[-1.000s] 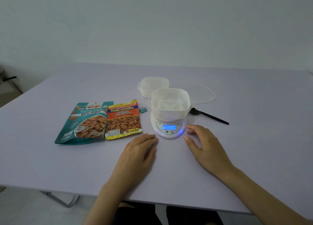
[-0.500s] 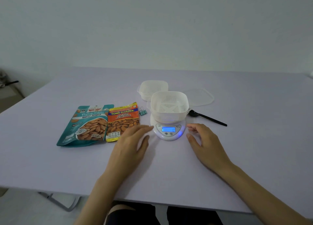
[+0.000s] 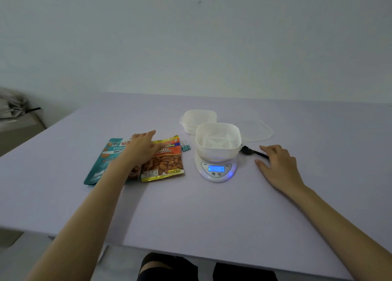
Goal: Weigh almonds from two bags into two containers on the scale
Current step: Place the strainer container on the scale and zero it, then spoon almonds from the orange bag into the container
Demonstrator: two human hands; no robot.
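Observation:
A white slotted container (image 3: pixel 218 141) stands on the white scale (image 3: pixel 216 170), whose blue display is lit. A second white container (image 3: pixel 199 118) sits behind it on the table. Two almond bags lie side by side at the left: a teal bag (image 3: pixel 101 164) and an orange-yellow bag (image 3: pixel 164 162). My left hand (image 3: pixel 141 146) lies flat with straight fingers over the tops of both bags. My right hand (image 3: pixel 277 164) rests on the table right of the scale, fingers loosely bent over the handle of a black spoon (image 3: pixel 251 151).
A clear lid (image 3: pixel 257 130) lies behind the scale at the right. Small teal binder clips (image 3: pixel 186 147) sit between the orange bag and the scale. The lavender table (image 3: pixel 191 213) has its front edge near my knees. A grey cabinet (image 3: pixel 17 121) stands far left.
My left hand has moved from in front of the scale, leftward and away from me, onto the two bags. My right hand has shifted right and back, reaching the spoon handle.

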